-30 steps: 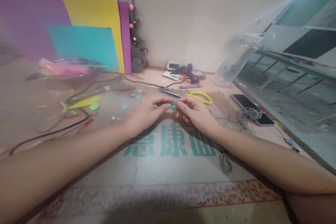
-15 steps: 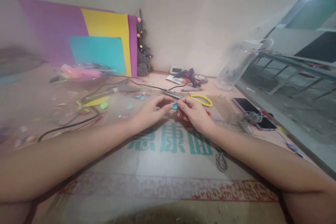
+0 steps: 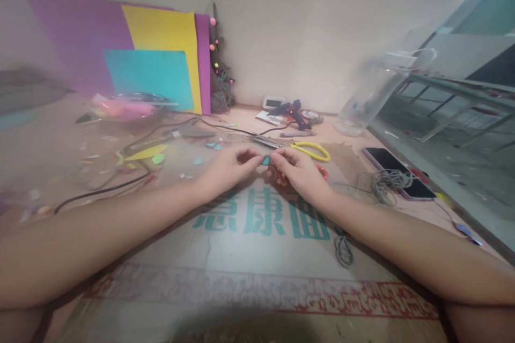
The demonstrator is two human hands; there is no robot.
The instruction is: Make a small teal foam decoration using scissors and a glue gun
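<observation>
Between my two hands is a small teal piece (image 3: 266,160), pinched at its left side by the thumb and fingers of my left hand (image 3: 235,169). The fingertips of my right hand (image 3: 295,169) close on its other side. Just behind the hands lie yellow-handled scissors (image 3: 309,150), blades pointing left. Part of a red handle (image 3: 322,172) shows beside my right hand. Small blue scraps (image 3: 214,146) lie behind my left hand.
Purple, yellow and blue sheets (image 3: 148,77) stand at the back left. A dark glue gun (image 3: 295,114) lies near the wall. To the right are a clear bottle (image 3: 362,96), a phone (image 3: 382,159) and a coiled cable (image 3: 390,185). Scraps and a black cord (image 3: 100,191) lie left.
The teal piece looks turned and darker between my fingertips, while both hands keep nearly the same place. The view has shifted slightly.
</observation>
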